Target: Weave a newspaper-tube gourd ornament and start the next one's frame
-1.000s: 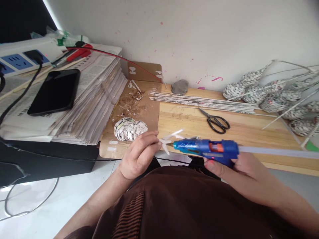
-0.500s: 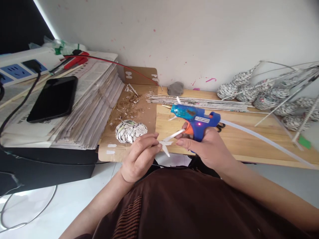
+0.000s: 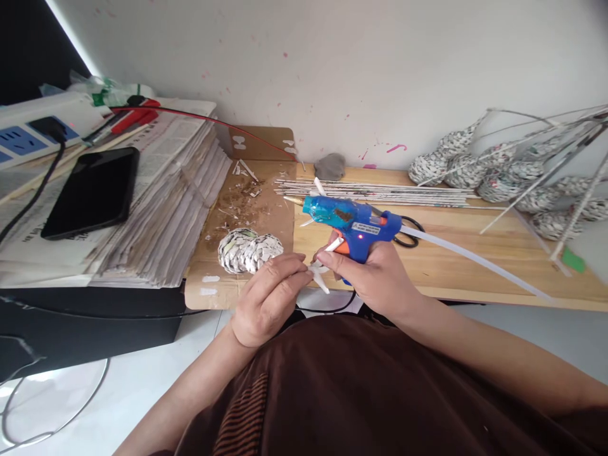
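My right hand (image 3: 380, 269) is wrapped round the handle of a blue hot glue gun (image 3: 335, 213), whose nozzle points left. A clear glue stick (image 3: 475, 256) trails from its back, and a small light glows on its side. Between the fingertips of my left hand (image 3: 273, 294) is a piece of white rolled paper (image 3: 322, 283) with several prongs. The thumb of my right hand presses against one prong. Just left of my left fingers, a woven paper gourd (image 3: 249, 251) lies on the cardboard (image 3: 199, 288).
Thin paper rods (image 3: 399, 193) lie along the wall beside a grey lump (image 3: 329, 166). Woven gourds (image 3: 456, 164) stand at the right. Black-handled scissors (image 3: 414, 237) are behind the glue gun. A newspaper stack (image 3: 190, 190) at left bears a phone (image 3: 90, 193) and a power strip (image 3: 28, 136).
My right hand has moved left with the glue gun, closer to my left hand. Its thumb now reaches the white paper piece. The view has shifted slightly.
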Available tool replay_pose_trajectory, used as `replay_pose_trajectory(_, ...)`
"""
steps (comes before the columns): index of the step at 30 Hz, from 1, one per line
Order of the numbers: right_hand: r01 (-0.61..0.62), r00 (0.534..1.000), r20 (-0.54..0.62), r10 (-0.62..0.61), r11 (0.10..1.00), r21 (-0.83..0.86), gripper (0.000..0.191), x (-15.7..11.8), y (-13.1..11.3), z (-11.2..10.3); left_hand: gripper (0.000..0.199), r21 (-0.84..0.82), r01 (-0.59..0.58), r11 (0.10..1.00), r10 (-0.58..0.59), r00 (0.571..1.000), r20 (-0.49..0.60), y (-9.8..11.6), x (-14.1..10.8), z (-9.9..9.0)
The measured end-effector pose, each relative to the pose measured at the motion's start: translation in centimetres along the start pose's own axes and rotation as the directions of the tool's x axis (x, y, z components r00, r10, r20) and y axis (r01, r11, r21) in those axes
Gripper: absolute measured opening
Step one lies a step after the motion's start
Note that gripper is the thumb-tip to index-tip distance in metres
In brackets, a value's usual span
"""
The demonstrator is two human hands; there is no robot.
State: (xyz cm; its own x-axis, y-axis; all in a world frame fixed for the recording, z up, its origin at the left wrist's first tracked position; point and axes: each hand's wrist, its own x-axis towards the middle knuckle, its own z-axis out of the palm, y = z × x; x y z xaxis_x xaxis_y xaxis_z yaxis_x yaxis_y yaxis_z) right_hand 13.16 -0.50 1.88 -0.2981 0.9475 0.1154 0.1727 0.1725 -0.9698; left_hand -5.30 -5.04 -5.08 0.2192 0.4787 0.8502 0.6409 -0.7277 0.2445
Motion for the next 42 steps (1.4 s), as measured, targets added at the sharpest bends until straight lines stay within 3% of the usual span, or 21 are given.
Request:
replay_pose_trajectory(18, 0.216, 0.973, 0.09, -0.214, 0.976, -0.014, 0.003, -0.9, -0.1, 0.2, 0.029, -0.087, 0.123, 0.989, -0.128, 0.99, -0.058, 0.5, 1.2, 0.2)
replay_pose_trajectory(26, 0.276, 0.958, 0.095, -0.269, 0.958, -0.08, 0.007, -1.0, 0.3, 0.4, 0.024, -0.04, 0.146, 0.988, -0.15, 0.981, -0.123, 0.6, 1.4, 0.6)
replay_pose_trajectory(32, 0.376, 0.927, 0.105, -0.361, 0.903, -0.211, 0.003, -1.7, 1.3, 0.2, 0.021, 0.127, 0.169, 0.977, -0.156, 0.982, -0.111, 0.5, 1.2, 0.9)
replay_pose_trajectory(36, 0.317, 0.948, 0.086, -0.308, 0.937, -0.145, 0.002, -1.5, 0.7, 0.5, 0.021, 0.105, 0.17, 0.98, -0.162, 0.984, -0.078, 0.4, 1.1, 0.8)
replay_pose_trajectory(42, 0.108, 0.989, 0.085, -0.123, 0.98, 0.167, 0.005, -1.0, -0.1, -0.2, 0.019, 0.066, 0.235, 0.97, -0.232, 0.972, -0.047, 0.5, 2.0, 0.3)
